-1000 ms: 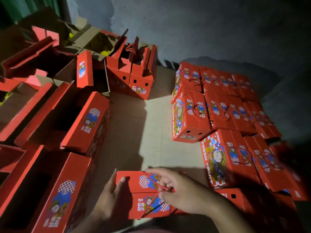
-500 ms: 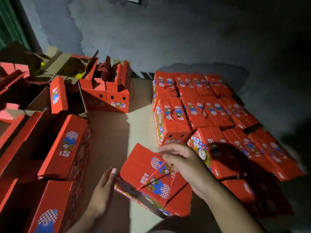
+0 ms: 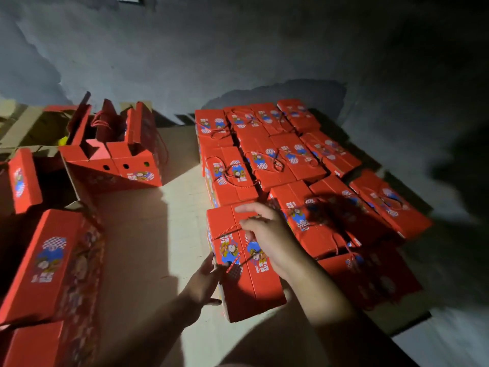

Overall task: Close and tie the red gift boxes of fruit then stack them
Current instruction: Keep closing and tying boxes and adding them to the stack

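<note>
Placement beside the finished block is judged to be the step in hand. The closed red box (image 3: 239, 263) is set on the cardboard-covered surface (image 3: 164, 234), its long axis running away from the person and slightly leftward, its far end just beside the stacked boxes (image 3: 277, 154), whether touching cannot be told. The right hand (image 3: 267, 234) lies over the far half of the lid, its grip pinched on the red cord (image 3: 232, 256), which trails loose across the printed top. The left hand (image 3: 205, 283) is pressed flat against the near left side wall, its grip spread and grasping nothing. Both hands are on the box; the stack lies ahead and to the right, so the right hand is the nearer.
</note>
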The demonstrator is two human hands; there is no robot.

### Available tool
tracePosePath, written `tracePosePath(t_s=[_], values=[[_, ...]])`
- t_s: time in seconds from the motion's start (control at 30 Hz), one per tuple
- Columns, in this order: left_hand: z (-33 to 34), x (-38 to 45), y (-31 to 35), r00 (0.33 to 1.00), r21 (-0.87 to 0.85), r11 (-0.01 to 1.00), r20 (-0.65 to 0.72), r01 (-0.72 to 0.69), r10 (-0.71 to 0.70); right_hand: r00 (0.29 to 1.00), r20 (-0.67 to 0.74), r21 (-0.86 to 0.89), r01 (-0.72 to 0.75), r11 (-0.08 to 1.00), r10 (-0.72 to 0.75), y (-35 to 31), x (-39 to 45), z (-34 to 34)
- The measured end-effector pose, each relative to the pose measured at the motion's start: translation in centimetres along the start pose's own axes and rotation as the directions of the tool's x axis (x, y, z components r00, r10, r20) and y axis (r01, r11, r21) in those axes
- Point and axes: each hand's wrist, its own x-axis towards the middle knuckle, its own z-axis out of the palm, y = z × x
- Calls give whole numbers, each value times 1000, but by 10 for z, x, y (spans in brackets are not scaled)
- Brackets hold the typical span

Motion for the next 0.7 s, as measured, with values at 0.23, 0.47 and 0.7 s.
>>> tracePosePath(t_s=[0.23,0.47,0.7], values=[[52,32,13,994,-8,994,38,108,-107,995,-81,25,-53,998,55,18,26,-33],[78,57,20,987,-20,988,-23,156,-157,996,-77,49,-33,998,36,30,53,-51],[83,81,32,981,0,986,-99,168,-167,999,-43,22,2,1000,-1,38,75,-60]])
